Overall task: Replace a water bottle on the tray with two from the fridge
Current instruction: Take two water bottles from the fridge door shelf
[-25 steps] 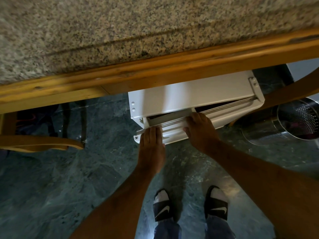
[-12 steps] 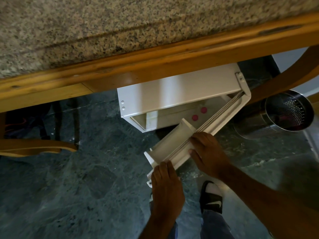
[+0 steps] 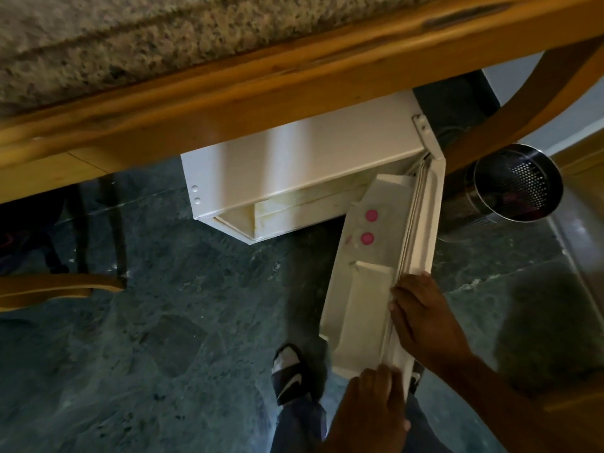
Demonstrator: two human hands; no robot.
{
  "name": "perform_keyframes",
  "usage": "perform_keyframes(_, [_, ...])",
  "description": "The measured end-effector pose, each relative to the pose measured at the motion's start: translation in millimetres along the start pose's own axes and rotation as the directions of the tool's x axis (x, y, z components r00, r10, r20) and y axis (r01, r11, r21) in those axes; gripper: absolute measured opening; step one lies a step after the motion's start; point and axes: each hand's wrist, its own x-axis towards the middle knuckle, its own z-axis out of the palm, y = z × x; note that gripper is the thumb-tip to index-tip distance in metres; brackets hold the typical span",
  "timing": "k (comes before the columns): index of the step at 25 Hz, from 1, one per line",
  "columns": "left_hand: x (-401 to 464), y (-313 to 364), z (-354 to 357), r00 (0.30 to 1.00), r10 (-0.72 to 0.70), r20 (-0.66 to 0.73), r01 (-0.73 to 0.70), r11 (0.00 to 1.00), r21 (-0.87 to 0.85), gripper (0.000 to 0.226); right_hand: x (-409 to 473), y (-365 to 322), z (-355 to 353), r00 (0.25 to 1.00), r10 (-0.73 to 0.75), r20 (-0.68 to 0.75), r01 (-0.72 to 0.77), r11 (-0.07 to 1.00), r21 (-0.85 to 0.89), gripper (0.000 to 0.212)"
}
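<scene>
A small white fridge [image 3: 294, 165] sits under the granite counter. Its door [image 3: 366, 295] stands swung wide toward me, hinged at the right. Two bottles with pink caps [image 3: 369, 227] stand in the door shelf, seen from above. My right hand [image 3: 421, 325] grips the door's top edge on its outer side. My left hand [image 3: 369, 407] holds the door's free corner near me. The fridge's inside shows only as a pale wall. No tray is in view.
The granite counter [image 3: 163, 37] with a wooden edge [image 3: 261, 89] overhangs the fridge. A perforated steel bin [image 3: 516, 188] stands on the floor right of the hinge. A curved wooden chair part [image 3: 49, 289] is at left. My sandalled foot [image 3: 291, 374] stands on the dark stone floor.
The fridge door has swung from nearly closed to wide open toward me. Both hands moved with its edge down and right. The pink-capped bottles came into view.
</scene>
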Motion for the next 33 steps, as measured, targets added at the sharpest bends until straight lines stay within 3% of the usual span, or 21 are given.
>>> perform_keyframes(1, [4,0,1,0.992,0.12,0.044,-0.119,0.993,-0.027,0.067,-6,5,-1,1.0,0.024,-0.014,-0.024,0.999,-0.022,0.032])
perform_keyframes(3, [20,-5,1,0.91,0.394,0.129,-0.394,0.919,-0.025,0.051,-14,14,-2,0.994,0.089,-0.071,-0.092,0.994,-0.052,0.026])
perform_keyframes(5, [38,-13,-10,0.861,0.5,0.088,-0.506,0.86,0.069,0.04,-16,22,-1,0.979,0.148,-0.143,-0.157,0.986,-0.048,0.02])
perform_keyframes(10, [109,-47,-55,0.854,0.47,-0.225,-0.405,0.87,0.281,0.038,-15,40,-8,0.941,0.215,-0.26,-0.233,0.972,-0.04,0.019])
perform_keyframes(14, [171,-50,-91,0.886,0.359,-0.293,-0.258,0.907,0.333,0.04,-17,52,-11,0.911,0.252,-0.327,-0.273,0.962,-0.02,0.02])
perform_keyframes(17, [201,-45,-99,0.892,0.353,-0.284,-0.222,0.887,0.405,0.043,-18,62,-11,0.886,0.304,-0.35,-0.325,0.946,0.0,0.021])
perform_keyframes(23, [241,-48,-91,0.873,0.43,-0.23,-0.294,0.84,0.455,0.054,-8,62,-17,0.862,0.358,-0.36,-0.393,0.919,-0.027,0.026])
perform_keyframes(27, [263,-75,-100,0.79,0.582,-0.196,-0.39,0.721,0.573,0.052,21,22,3,0.815,0.487,-0.315,-0.535,0.84,-0.086,0.034])
perform_keyframes(29, [278,-72,-102,0.772,0.625,-0.117,-0.45,0.667,0.594,0.049,34,4,10,0.805,0.5,-0.32,-0.528,0.849,-0.002,0.038])
perform_keyframes(31, [286,-62,-104,0.784,0.612,-0.107,-0.433,0.662,0.611,0.048,47,-8,16,0.776,0.561,-0.288,-0.527,0.828,0.192,0.039])
perform_keyframes(33, [290,-60,-107,0.801,0.592,-0.086,-0.424,0.663,0.617,0.049,63,-13,29,0.657,0.742,-0.134,-0.647,0.646,0.405,0.05])
